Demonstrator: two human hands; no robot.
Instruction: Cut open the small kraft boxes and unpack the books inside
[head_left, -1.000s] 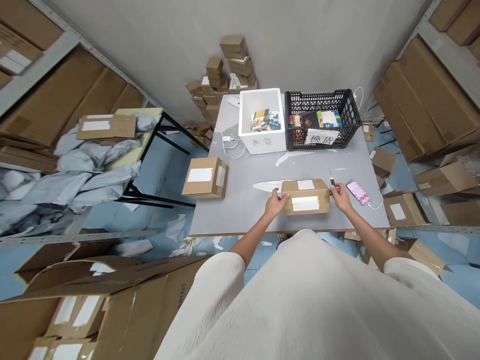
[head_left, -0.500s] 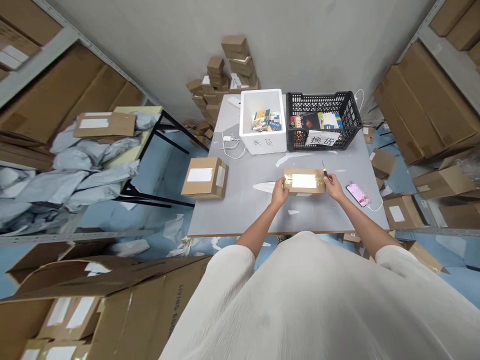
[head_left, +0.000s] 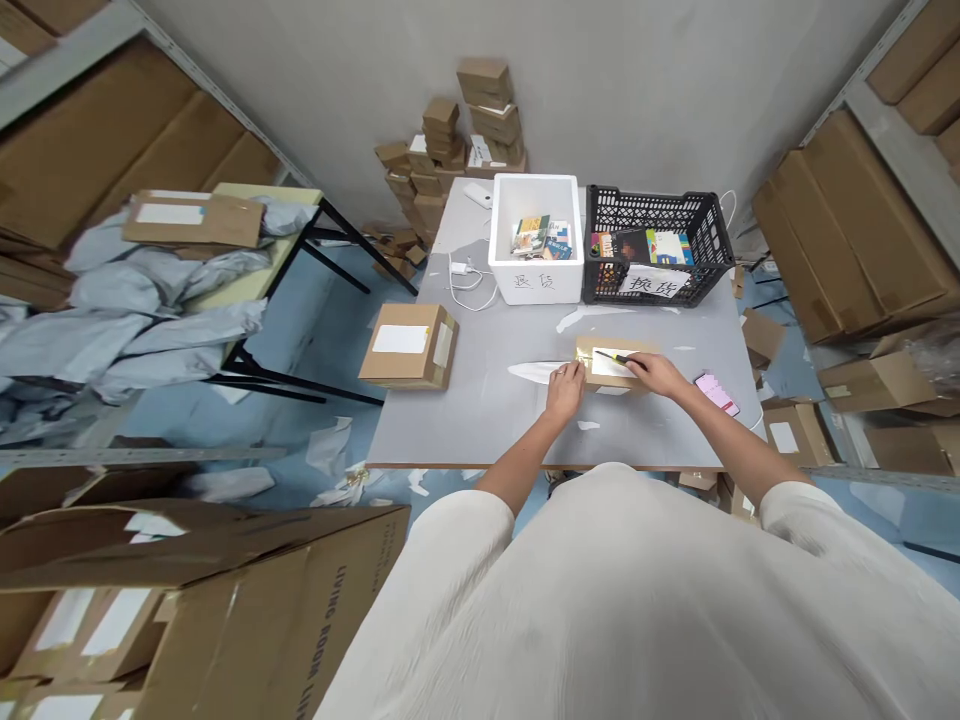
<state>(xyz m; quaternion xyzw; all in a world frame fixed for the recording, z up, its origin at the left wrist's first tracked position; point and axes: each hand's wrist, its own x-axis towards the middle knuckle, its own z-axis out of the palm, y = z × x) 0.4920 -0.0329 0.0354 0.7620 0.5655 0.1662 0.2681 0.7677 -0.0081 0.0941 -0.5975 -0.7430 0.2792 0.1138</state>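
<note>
A small kraft cardboard parcel (head_left: pixel 616 361) with a white label lies on the grey table (head_left: pixel 465 430), in front of me. My left hand (head_left: pixel 565 389) grips its left end, where gold tape shows. My right hand (head_left: pixel 649 375) is closed around a slim black-and-yellow utility knife (head_left: pixel 616 357). The knife lies across the parcel's top, with its tip pointing left over the white label. The fingers of my right hand hide the parcel's right part.
A white foam box (head_left: pixel 535 240) with books and a black plastic crate (head_left: pixel 656 245) with books stand at the table's back. A taped parcel (head_left: pixel 409 345) sits to the left, a phone (head_left: pixel 716 393) to the right. Cardboard boxes fill shelves on both sides.
The parcel now lies flat and turned. My right hand has moved left, bringing the knife from upright down across the parcel's top. My left hand stays on the parcel's left end.
</note>
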